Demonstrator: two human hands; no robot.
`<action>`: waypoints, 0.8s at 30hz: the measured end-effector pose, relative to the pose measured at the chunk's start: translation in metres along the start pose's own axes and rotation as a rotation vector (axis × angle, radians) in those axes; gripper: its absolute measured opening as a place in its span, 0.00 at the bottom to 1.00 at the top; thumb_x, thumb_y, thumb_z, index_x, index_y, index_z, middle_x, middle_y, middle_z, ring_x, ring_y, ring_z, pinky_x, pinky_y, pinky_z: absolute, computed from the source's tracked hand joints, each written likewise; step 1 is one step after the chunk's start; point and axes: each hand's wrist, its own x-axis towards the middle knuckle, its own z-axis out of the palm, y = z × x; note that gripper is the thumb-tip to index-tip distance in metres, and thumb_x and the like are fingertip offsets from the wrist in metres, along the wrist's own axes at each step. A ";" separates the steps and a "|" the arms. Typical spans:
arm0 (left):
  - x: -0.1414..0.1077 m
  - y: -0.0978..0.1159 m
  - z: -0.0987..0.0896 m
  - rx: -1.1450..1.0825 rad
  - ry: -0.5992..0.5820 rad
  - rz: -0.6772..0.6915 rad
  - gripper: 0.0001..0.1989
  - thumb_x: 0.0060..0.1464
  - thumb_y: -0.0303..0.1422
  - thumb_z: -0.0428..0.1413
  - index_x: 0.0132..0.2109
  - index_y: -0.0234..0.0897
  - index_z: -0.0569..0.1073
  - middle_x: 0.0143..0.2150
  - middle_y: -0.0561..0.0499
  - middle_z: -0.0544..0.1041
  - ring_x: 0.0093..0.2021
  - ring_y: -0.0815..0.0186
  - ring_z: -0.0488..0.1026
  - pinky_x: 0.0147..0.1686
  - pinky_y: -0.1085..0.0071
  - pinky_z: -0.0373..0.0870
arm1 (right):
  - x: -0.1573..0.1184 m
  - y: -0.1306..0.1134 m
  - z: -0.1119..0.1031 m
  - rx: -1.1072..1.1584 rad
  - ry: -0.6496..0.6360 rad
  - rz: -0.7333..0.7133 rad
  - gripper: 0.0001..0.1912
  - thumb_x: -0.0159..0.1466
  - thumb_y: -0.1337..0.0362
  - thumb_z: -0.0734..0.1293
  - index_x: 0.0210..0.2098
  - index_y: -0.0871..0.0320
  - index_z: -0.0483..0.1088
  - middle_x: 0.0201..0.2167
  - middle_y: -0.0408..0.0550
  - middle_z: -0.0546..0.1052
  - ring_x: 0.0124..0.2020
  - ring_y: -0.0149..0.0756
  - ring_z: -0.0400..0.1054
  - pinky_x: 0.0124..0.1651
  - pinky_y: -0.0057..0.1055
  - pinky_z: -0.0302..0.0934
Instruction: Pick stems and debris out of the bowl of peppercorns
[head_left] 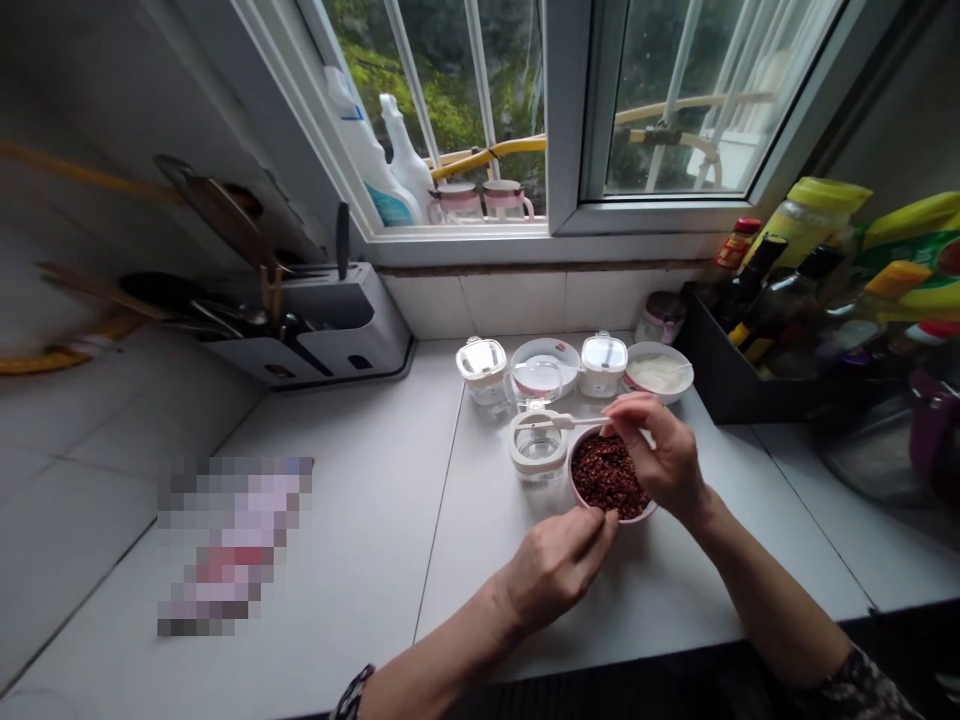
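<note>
My left hand [555,562] pinches the near rim of a round bowl [639,519] filled with dark reddish-brown peppercorns [604,478]. Between the thumb and fingers of my right hand [660,455] is the end of a small pale spoon [568,422]. It points left, its far end over the mouth of a clear jar [538,464]. The jar's hinged transparent lid [535,378] is flipped up at the back. Bowl and jar stand side by side on the white counter, the jar to the left. Whether anything lies in the spoon I cannot tell.
Behind are two lidded jars [484,372] [604,366], a white-filled bowl [546,362] and another bowl of white grains [660,372]. A utensil holder [322,325] stands at the back left. A dark bin [739,385] of bottles is on the right. A blurred-out item [244,545] lies left.
</note>
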 end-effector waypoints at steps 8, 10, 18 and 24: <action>-0.001 -0.001 -0.002 0.003 0.021 0.017 0.12 0.67 0.24 0.45 0.53 0.28 0.69 0.35 0.46 0.76 0.32 0.68 0.76 0.32 0.73 0.77 | 0.009 0.024 -0.047 0.012 -0.156 0.340 0.05 0.66 0.63 0.63 0.35 0.56 0.69 0.25 0.43 0.76 0.28 0.35 0.71 0.36 0.33 0.65; 0.000 -0.001 -0.004 0.005 0.022 0.025 0.12 0.67 0.24 0.45 0.53 0.28 0.69 0.35 0.46 0.77 0.32 0.68 0.76 0.32 0.73 0.77 | 0.010 0.022 -0.048 -0.032 -0.156 0.339 0.05 0.65 0.64 0.64 0.33 0.56 0.69 0.24 0.43 0.76 0.28 0.35 0.71 0.36 0.33 0.64; 0.002 -0.002 -0.005 0.062 0.034 0.078 0.12 0.67 0.22 0.46 0.53 0.26 0.69 0.36 0.45 0.77 0.32 0.67 0.76 0.30 0.73 0.76 | 0.009 0.022 -0.027 0.123 -0.205 0.475 0.06 0.64 0.63 0.64 0.30 0.56 0.68 0.20 0.41 0.75 0.24 0.34 0.69 0.34 0.32 0.63; 0.000 -0.003 -0.003 0.070 0.034 0.078 0.12 0.66 0.22 0.47 0.53 0.27 0.69 0.36 0.45 0.77 0.32 0.67 0.75 0.30 0.73 0.76 | 0.009 0.030 -0.032 0.166 -0.151 0.524 0.05 0.63 0.62 0.64 0.32 0.56 0.68 0.19 0.41 0.75 0.24 0.34 0.69 0.36 0.33 0.62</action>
